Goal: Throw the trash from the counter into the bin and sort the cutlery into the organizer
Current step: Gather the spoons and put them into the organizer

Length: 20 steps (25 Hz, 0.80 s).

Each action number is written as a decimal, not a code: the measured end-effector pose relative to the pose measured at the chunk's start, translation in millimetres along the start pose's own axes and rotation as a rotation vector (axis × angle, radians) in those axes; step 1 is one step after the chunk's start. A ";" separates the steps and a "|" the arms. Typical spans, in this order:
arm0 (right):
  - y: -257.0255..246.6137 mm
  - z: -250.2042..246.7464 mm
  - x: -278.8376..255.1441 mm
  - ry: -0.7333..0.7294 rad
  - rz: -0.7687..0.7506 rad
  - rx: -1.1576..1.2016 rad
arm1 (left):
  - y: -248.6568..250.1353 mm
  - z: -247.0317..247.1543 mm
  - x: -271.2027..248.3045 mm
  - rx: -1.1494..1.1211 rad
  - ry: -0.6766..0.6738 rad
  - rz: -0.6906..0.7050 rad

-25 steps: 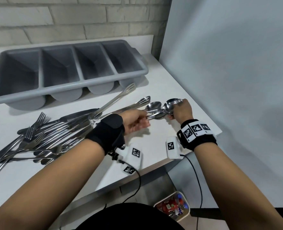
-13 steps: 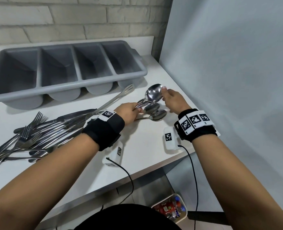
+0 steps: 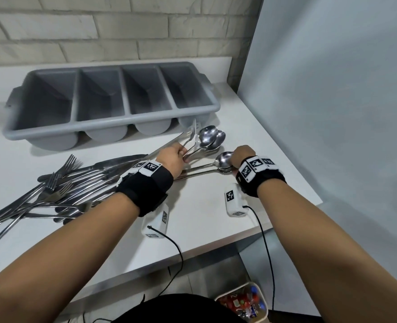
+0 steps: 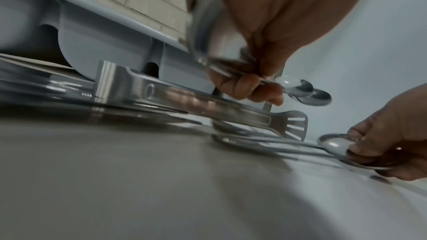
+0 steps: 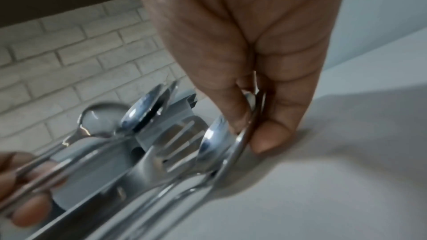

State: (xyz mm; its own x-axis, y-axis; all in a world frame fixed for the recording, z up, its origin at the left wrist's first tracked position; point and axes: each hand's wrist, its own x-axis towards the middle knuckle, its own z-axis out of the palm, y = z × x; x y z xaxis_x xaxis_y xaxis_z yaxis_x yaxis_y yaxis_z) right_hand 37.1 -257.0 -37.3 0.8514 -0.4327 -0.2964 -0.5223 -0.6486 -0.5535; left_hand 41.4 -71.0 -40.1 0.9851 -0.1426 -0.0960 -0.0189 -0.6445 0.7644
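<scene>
A wide black fabric wrist strap (image 3: 146,190) was worn on the left forearm and another (image 3: 261,180) on the right, each topped by a band of white square tags (image 3: 255,167) printed with black coded patterns. A small white camera box (image 3: 233,201) with a thin black cable (image 3: 266,243) was hung beneath each wrist. Both forearms were left bare.

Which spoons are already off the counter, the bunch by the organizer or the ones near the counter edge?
The bunch by the organizer: the left hand grips their handles, bowls raised.

A pale brick wall (image 3: 113,26) backs the white counter (image 3: 204,220), beside a grey panel (image 3: 332,89).
</scene>
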 end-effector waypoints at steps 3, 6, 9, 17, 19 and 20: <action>5.8 -9.6 0.8 0.096 -0.031 0.167 | 1.4 -1.1 5.4 0.035 -0.014 0.018; 9.4 -10.0 1.1 0.092 -0.130 0.342 | 5.1 5.7 8.2 0.044 -0.089 0.036; 7.8 -9.7 -1.3 0.053 -0.174 0.475 | 8.8 12.5 5.3 0.051 -0.090 0.045; -20.7 -14.5 -6.0 0.077 -0.267 0.494 | 12.8 17.1 -8.3 0.045 -0.203 0.089; -32.4 -17.8 -6.5 0.082 -0.340 0.453 | 13.0 10.9 -11.9 0.107 -0.230 0.116; -37.5 -21.1 -7.1 0.112 -0.385 0.428 | 11.1 6.8 -13.1 0.109 -0.226 0.113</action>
State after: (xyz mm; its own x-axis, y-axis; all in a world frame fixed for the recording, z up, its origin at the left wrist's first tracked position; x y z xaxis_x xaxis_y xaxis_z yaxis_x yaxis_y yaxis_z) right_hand 49.7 -242.8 2.0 0.9538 -0.2946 0.0597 -0.0909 -0.4721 -0.8769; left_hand 27.2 -81.4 -34.7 0.9129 -0.3741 -0.1634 -0.1566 -0.6906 0.7060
